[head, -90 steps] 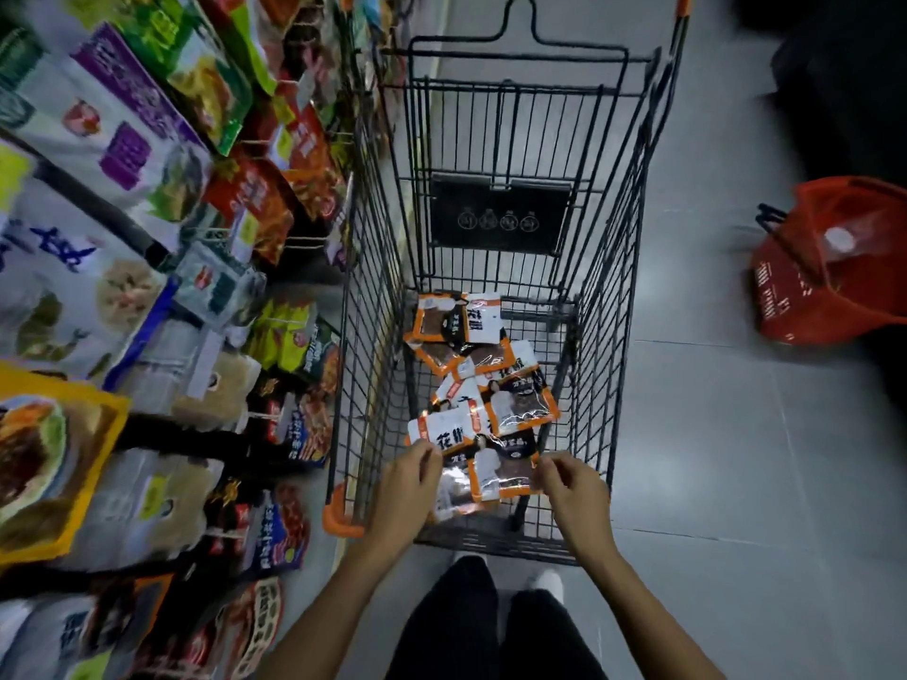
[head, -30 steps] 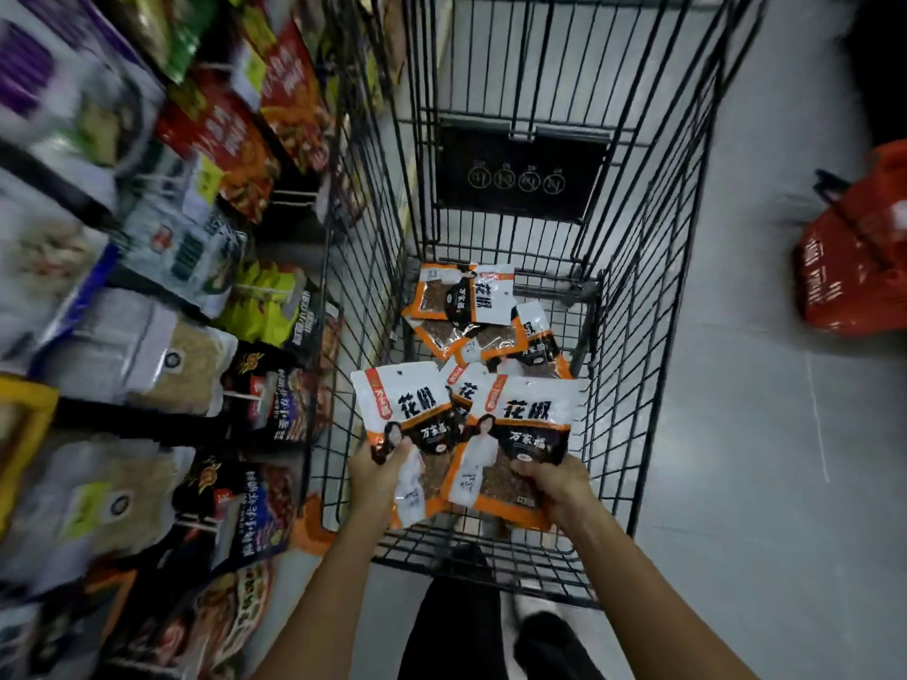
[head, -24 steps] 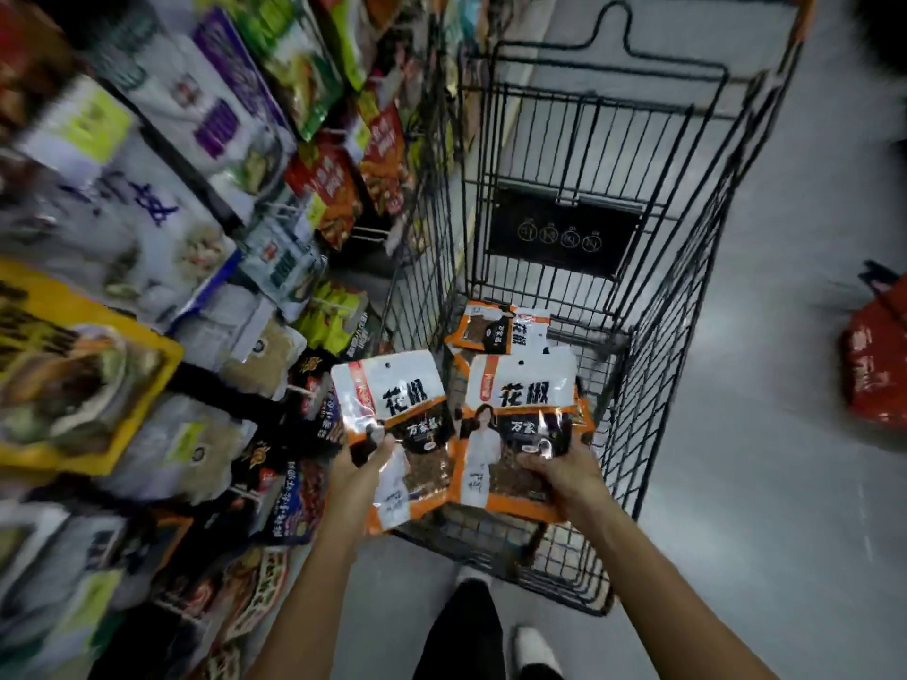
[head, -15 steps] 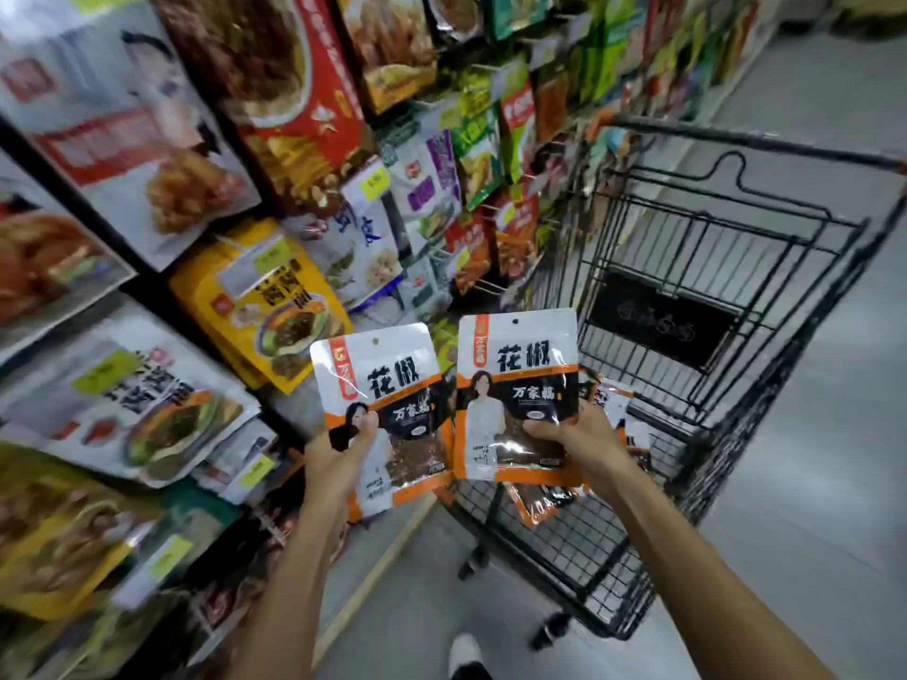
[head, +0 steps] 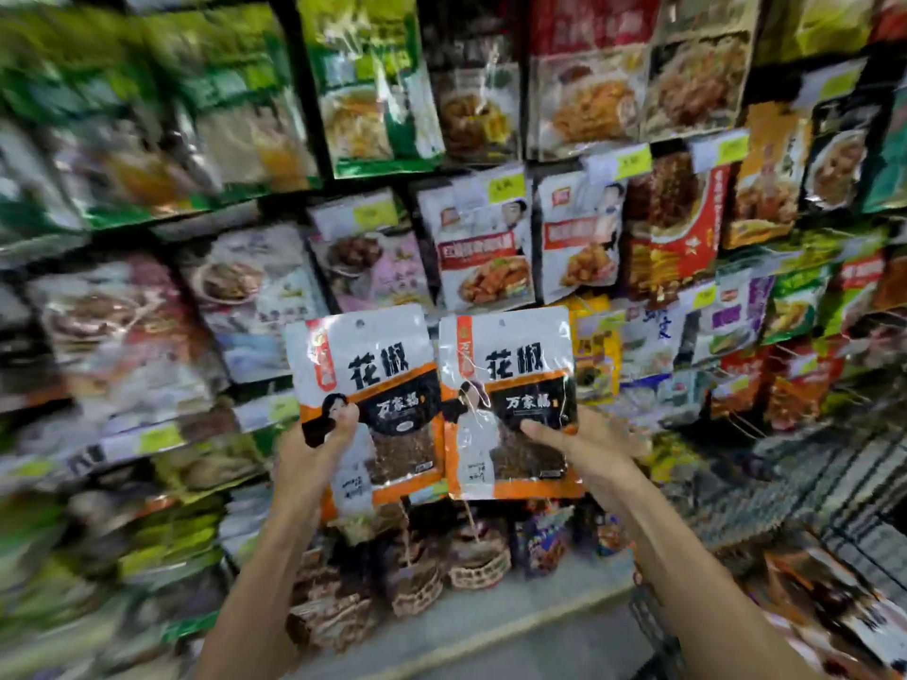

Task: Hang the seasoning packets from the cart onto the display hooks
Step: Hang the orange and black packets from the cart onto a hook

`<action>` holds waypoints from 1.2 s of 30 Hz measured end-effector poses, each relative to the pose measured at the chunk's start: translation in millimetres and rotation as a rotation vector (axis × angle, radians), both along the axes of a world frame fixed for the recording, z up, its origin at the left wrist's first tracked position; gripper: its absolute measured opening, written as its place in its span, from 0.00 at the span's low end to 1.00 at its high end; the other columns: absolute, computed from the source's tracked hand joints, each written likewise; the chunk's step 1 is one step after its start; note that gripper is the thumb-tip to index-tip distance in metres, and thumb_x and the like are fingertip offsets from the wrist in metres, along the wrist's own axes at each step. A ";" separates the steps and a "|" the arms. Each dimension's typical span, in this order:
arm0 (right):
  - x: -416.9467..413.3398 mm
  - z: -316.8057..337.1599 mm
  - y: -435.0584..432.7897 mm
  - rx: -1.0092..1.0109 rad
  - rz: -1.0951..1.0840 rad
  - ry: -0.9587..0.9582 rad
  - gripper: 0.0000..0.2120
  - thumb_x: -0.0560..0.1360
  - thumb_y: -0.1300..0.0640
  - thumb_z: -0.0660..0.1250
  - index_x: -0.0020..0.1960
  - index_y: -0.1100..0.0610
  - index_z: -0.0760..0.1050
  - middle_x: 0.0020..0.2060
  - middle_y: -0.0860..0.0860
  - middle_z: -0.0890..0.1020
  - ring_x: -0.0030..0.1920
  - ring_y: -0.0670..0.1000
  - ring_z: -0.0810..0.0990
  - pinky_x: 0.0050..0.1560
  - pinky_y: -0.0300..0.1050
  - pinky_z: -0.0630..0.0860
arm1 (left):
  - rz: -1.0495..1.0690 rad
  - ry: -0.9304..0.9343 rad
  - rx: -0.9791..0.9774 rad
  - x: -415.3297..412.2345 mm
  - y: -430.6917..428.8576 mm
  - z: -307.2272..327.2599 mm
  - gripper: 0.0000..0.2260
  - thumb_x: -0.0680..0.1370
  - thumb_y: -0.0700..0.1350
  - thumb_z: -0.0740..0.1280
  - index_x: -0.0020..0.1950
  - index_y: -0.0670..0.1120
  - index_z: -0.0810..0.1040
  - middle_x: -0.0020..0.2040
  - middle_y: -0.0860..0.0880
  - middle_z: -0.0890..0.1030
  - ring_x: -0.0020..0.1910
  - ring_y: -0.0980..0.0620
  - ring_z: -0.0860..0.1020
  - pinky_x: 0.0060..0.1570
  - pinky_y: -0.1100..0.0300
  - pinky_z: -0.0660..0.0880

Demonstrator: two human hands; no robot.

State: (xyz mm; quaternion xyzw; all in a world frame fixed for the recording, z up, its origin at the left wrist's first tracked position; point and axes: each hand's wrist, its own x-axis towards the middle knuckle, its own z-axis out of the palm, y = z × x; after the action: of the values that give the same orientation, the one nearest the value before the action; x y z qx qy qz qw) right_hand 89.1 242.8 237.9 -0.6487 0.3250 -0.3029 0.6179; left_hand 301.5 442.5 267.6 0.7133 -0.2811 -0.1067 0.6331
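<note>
Two white-and-orange seasoning packets with black characters are held upright side by side in front of the display wall. My left hand (head: 314, 449) grips the left packet (head: 373, 385) at its lower left, thumb on the front. My right hand (head: 584, 449) grips the right packet (head: 510, 380) at its lower right, thumb across the front. Each packet has a small hang hole at its top edge. The black wire cart (head: 795, 488) shows only as a blurred corner at the lower right, with more packets (head: 834, 596) in it.
The display wall is packed with hanging food packets (head: 483, 247) in rows, with yellow price tags (head: 505, 188) at the hook ends. Dark bundled goods (head: 412, 576) hang low near the grey floor (head: 491, 625). The left side of the view is motion-blurred.
Both hands lifted a packet each out of the cart and carried them up and left. The view swung from the cart to face the display wall.
</note>
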 end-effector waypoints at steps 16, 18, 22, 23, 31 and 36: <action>253.1 46.4 296.8 -0.029 0.441 -0.098 0.27 0.68 0.51 0.76 0.64 0.52 0.74 0.60 0.49 0.80 0.62 0.50 0.76 0.66 0.54 0.71 | 0.406 -0.072 -0.071 157.4 364.8 57.9 0.24 0.75 0.52 0.68 0.31 0.47 0.56 0.22 0.56 0.58 0.24 0.55 0.58 0.32 0.59 0.56; 274.4 52.8 317.7 -0.024 0.474 -0.096 0.31 0.68 0.50 0.76 0.68 0.53 0.71 0.63 0.49 0.77 0.65 0.51 0.73 0.69 0.57 0.68 | 0.438 -0.044 -0.099 170.7 389.1 59.7 0.22 0.76 0.50 0.68 0.30 0.48 0.59 0.21 0.56 0.60 0.24 0.55 0.61 0.32 0.58 0.57; 314.3 68.9 343.7 -0.032 0.534 -0.118 0.31 0.66 0.49 0.76 0.67 0.51 0.71 0.67 0.50 0.75 0.65 0.50 0.74 0.65 0.54 0.72 | 0.497 -0.024 -0.129 196.0 421.8 62.0 0.21 0.76 0.51 0.68 0.31 0.47 0.60 0.25 0.53 0.59 0.28 0.51 0.60 0.32 0.58 0.58; 325.1 71.5 347.4 -0.036 0.543 -0.119 0.32 0.67 0.49 0.76 0.68 0.51 0.71 0.67 0.48 0.74 0.65 0.49 0.73 0.66 0.52 0.71 | 0.511 -0.025 -0.129 202.8 426.6 62.5 0.22 0.76 0.51 0.68 0.31 0.48 0.58 0.26 0.52 0.57 0.27 0.51 0.58 0.31 0.58 0.57; 414.9 86.2 346.6 -0.074 0.515 -0.121 0.28 0.68 0.52 0.76 0.65 0.54 0.73 0.60 0.51 0.80 0.61 0.53 0.77 0.63 0.56 0.73 | 0.515 -0.060 -0.130 269.2 432.7 67.9 0.23 0.74 0.56 0.69 0.29 0.52 0.58 0.24 0.56 0.58 0.25 0.55 0.59 0.33 0.55 0.56; 472.6 90.7 330.6 -0.084 0.516 -0.118 0.14 0.69 0.55 0.76 0.53 0.51 0.78 0.52 0.48 0.83 0.53 0.49 0.81 0.54 0.46 0.76 | 0.526 -0.072 -0.107 305.2 417.4 72.6 0.24 0.73 0.54 0.69 0.31 0.45 0.58 0.22 0.56 0.59 0.22 0.58 0.60 0.31 0.58 0.58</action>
State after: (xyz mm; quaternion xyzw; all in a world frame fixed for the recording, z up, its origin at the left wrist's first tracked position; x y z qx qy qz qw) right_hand 561.7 573.4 328.6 -0.7163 0.0995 -0.1859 0.6652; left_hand 606.7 859.9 340.2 0.7307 -0.1140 0.1019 0.6654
